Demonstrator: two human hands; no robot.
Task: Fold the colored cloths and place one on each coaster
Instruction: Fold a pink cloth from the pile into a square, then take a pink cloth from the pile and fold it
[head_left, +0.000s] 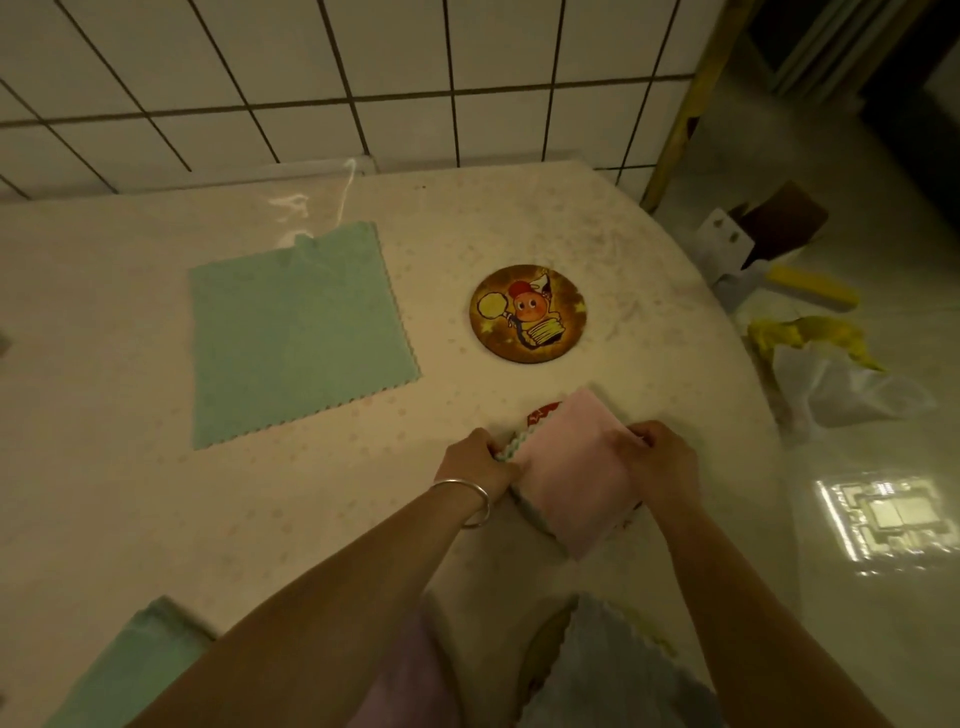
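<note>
Both hands hold the folded pink cloth (574, 470) on the counter (311, 493). The left hand (480, 465) has its grip curled tight on the cloth's left edge. The right hand (657, 460) pinches the right edge. The cloth sits over a coaster (543, 415) that peeks out behind it.

Left hand (480, 460) and right hand (657, 460) curled, pinching, forearms extended
</note>
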